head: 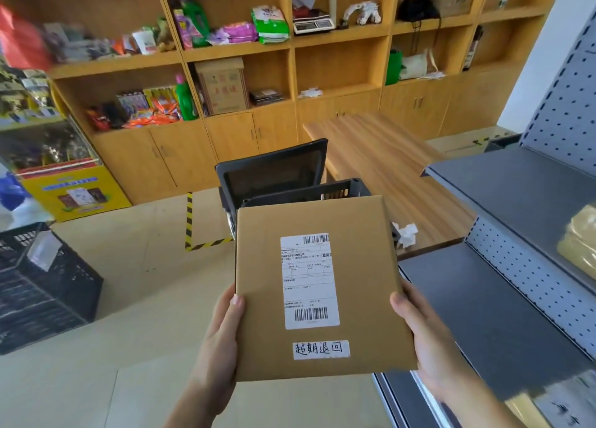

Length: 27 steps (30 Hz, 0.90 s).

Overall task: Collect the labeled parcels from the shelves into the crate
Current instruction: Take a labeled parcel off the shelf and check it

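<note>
Two bare hands are seen in the lower middle of the frame, and a flat brown parcel (351, 266) is gripped between them. The left hand (222, 339) is clasped on the parcel's left edge with the thumb laid on its top face; the right hand (425, 339) is clasped likewise on the right edge. The parcel is held in the air at the centre of the frame, its labelled face turned up toward the camera. A white shipping label (309, 280) with barcodes is stuck on that face, and a smaller white sticker (321, 349) with handwritten characters is placed below it. Just beyond the parcel's far edge a dark slotted crate (342, 192) is partly hidden, and behind that a black mesh panel (274, 172), possibly a chair back, is seen. Grey metal shelves (503, 314) are ranged along the right side, and wooden shelving (238, 52) filled with goods is spread across the top.
</note>
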Each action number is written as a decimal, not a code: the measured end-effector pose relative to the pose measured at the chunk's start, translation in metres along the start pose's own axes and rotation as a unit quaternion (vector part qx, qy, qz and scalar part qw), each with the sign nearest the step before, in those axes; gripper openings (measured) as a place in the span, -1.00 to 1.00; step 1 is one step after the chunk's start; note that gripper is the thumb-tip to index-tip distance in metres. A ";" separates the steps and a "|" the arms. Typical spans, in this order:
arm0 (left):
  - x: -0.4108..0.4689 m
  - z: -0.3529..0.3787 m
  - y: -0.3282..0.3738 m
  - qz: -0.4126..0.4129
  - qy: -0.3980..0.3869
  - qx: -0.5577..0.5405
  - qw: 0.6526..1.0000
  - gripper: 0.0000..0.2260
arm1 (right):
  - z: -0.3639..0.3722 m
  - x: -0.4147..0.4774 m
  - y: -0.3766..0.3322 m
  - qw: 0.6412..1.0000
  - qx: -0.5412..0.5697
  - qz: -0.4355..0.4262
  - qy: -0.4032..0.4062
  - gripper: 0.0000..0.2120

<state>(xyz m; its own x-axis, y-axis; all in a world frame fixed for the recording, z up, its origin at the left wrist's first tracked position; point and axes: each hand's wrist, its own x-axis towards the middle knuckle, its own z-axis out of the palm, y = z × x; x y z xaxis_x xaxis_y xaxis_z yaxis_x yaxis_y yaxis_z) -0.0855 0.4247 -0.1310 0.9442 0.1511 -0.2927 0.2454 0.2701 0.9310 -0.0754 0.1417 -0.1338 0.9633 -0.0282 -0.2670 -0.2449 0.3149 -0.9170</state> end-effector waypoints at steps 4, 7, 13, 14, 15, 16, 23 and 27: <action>0.060 0.024 0.015 0.011 0.020 0.002 1.000 -0.73 | 0.000 0.073 -0.025 0.999 -0.014 0.024 -0.022 -0.50; 0.097 0.032 0.017 0.011 0.034 0.002 0.999 -0.70 | 0.004 0.122 -0.038 0.998 -0.029 0.040 -0.034 -0.52; 0.164 0.042 0.020 -0.013 0.021 -0.009 1.000 -0.58 | 0.006 0.200 -0.050 0.996 -0.042 0.073 -0.031 -0.48; 0.177 0.044 0.021 -0.017 0.011 -0.006 1.000 -0.58 | 0.006 0.212 -0.051 0.996 -0.047 0.077 -0.027 -0.46; 0.191 0.046 0.021 -0.020 0.002 -0.003 1.000 -0.57 | 0.005 0.226 -0.051 0.995 -0.052 0.080 -0.021 -0.44; 0.206 0.048 0.021 -0.025 -0.006 0.000 1.000 -0.54 | 0.004 0.239 -0.052 0.995 -0.053 0.084 -0.013 -0.43; 0.327 0.056 0.009 -0.087 0.012 -0.001 0.996 -0.42 | 0.001 0.334 -0.047 0.988 -0.086 0.126 0.030 -0.50; 0.385 0.069 -0.016 -0.145 0.021 -0.009 0.989 -0.49 | -0.004 0.386 -0.035 0.968 -0.193 0.119 0.108 -0.67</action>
<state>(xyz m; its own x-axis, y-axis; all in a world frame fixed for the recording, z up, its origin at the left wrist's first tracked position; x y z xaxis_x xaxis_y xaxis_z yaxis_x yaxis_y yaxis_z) 0.2898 0.4127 -0.2435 0.8239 0.1047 -0.5569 0.5009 0.3250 0.8022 0.3046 0.1161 -0.2057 0.8396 -0.2101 -0.5009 -0.5194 -0.0407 -0.8536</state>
